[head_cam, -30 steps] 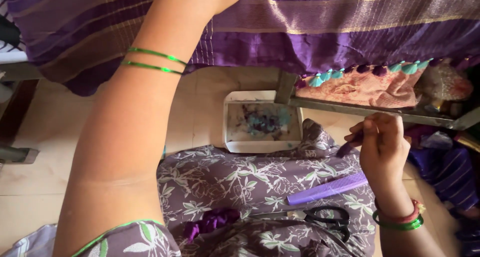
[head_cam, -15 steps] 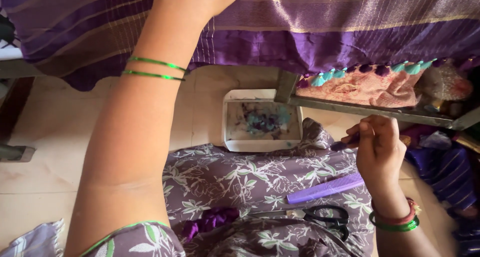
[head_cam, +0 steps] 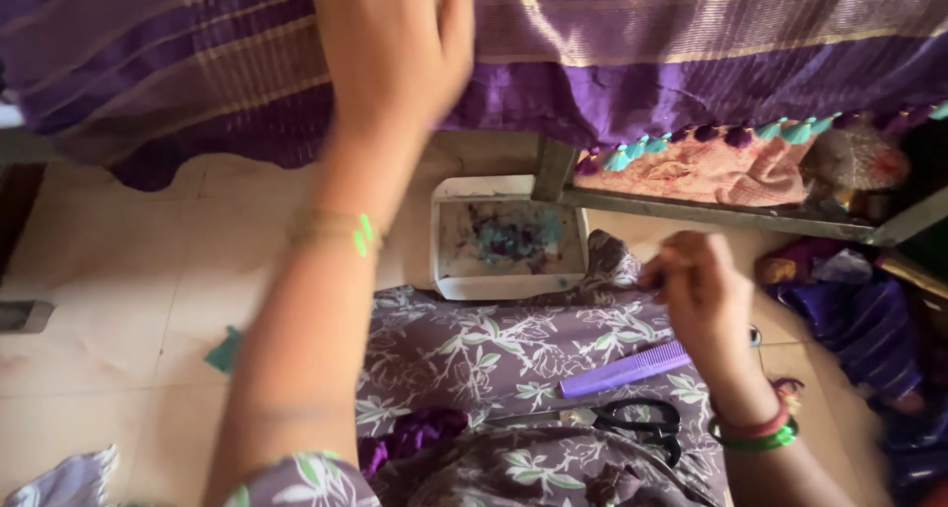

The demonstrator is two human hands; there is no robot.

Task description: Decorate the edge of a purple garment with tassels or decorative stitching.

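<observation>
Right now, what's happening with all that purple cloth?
A person is sitting on the floor with a purple striped cloth hanging in front of them. Their left hand is raised against the cloth, blurred. Their right hand is lower, fingers pinched together; what they pinch is too small to tell. On the flowery lap cloth lie a purple comb and black scissors. A white tray sits on the floor.

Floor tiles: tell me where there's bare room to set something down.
Bare tiles lie left of the left hand, below the purple fabric. A narrower strip runs between fabric and white tray. The lap is crowded: comb, scissors, right hand.
</observation>
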